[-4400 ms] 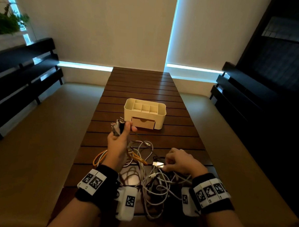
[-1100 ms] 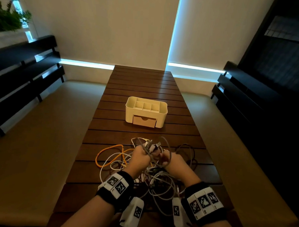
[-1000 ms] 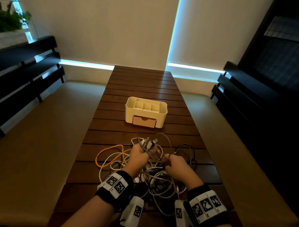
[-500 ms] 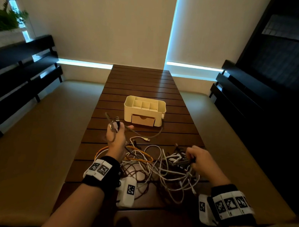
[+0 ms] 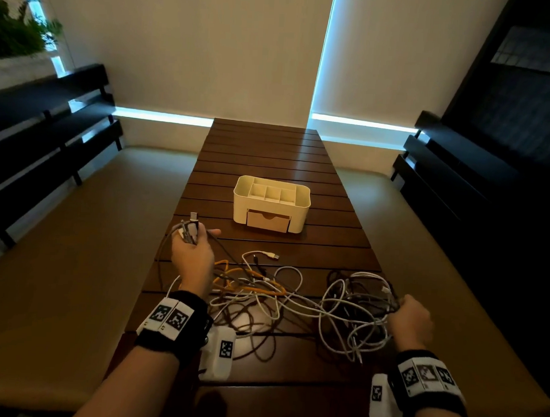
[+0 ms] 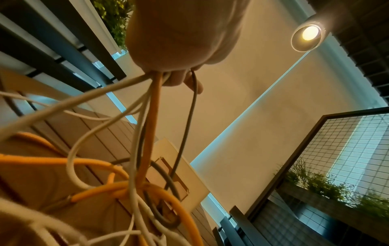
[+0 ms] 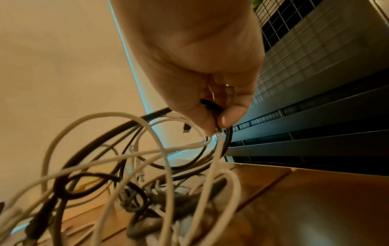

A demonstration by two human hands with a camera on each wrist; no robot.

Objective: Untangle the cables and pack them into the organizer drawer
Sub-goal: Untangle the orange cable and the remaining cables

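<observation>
A tangle of white, grey, black and orange cables (image 5: pixel 282 298) lies spread across the near part of the slatted wooden table (image 5: pixel 269 154). My left hand (image 5: pixel 191 252) is raised at the left and grips a bunch of cable ends (image 5: pixel 189 231), with white, orange and grey strands (image 6: pixel 147 116) hanging from the fist. My right hand (image 5: pixel 410 321) at the right edge of the table pinches a black cable (image 7: pixel 212 106) together with white loops (image 7: pixel 160 143). The white organizer (image 5: pixel 271 203) with its tan drawer (image 5: pixel 268 221) pushed in stands beyond the cables.
Tan cushioned benches (image 5: pixel 70 246) flank the table on both sides, with dark slatted backrests (image 5: pixel 44 129) behind them. A loose white cable end with a plug (image 5: pixel 270 255) lies between the tangle and the organizer. The far half of the table lies beyond the organizer.
Both hands were together over the pile a second ago; now they have pulled apart, the left up and left, the right out to the right, stretching the tangle wider.
</observation>
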